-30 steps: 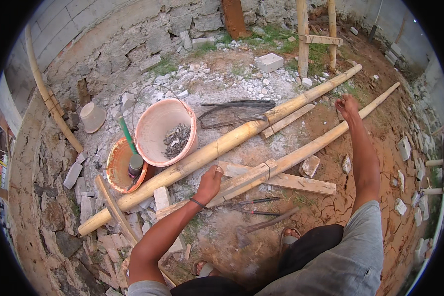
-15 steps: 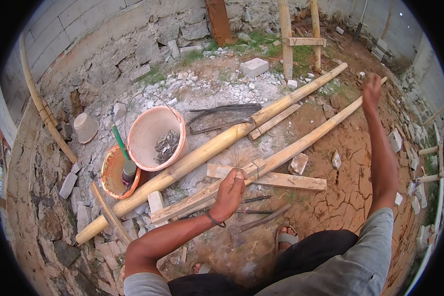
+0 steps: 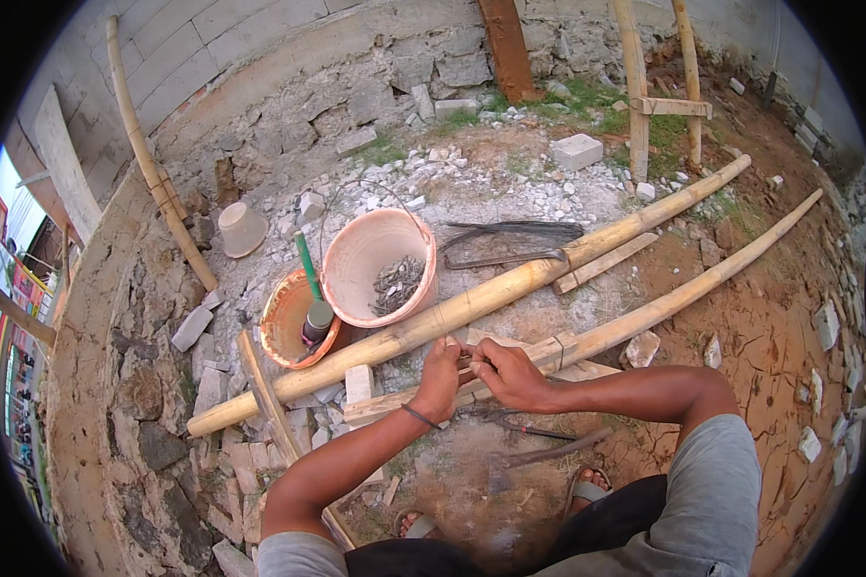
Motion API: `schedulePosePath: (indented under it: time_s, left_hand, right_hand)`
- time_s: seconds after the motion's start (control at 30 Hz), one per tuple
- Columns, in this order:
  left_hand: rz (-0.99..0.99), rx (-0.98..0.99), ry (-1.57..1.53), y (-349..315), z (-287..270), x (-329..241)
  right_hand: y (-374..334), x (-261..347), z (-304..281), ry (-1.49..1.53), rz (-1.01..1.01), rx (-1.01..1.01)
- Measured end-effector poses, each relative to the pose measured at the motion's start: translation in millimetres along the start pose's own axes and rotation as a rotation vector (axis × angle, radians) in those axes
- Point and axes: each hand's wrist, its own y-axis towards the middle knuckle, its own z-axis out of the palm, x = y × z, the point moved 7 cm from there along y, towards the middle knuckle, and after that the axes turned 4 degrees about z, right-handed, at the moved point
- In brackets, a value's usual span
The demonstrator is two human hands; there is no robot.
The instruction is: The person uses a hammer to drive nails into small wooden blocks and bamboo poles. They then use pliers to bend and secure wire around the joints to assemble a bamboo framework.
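Observation:
My left hand (image 3: 440,377) and my right hand (image 3: 512,375) meet fingertip to fingertip above a long split bamboo pole (image 3: 674,300). Both are closed in a pinch. A very thin wire (image 3: 440,319) seems to rise from the left fingers; what the right fingers pinch is too small to make out. Just right of the hands, a dark tie (image 3: 561,354) wraps the pole where a flat wooden strip (image 3: 546,350) lies against it. A short board (image 3: 587,371) crosses underneath, partly hidden by my right forearm.
Beyond lies a thicker bamboo pole (image 3: 491,288). A pink bucket (image 3: 346,274) with grey scraps and an orange bucket (image 3: 277,313) holding a green-handled tool (image 3: 308,264) stand behind it. Black wire (image 3: 520,233) lies beyond. An axe (image 3: 558,450) rests near my feet; rubble lies left.
My right hand has come down from the far right to meet the left hand, and its arm is now bent. The whole view has shifted, with things appearing farther right.

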Motion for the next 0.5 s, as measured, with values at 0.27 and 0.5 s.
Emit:
schedulePosePath:
  time_s: [0.27,0.5]
  left_hand:
    - [0.049,0.048,0.243,-33,-5,1]
    - [0.093,0.191,0.318,-50,6,8]
  right_hand:
    - [8,-39,-15,0.286,0.386,-0.016]
    - [25,-23,-2,0.405,0.301,0.099]
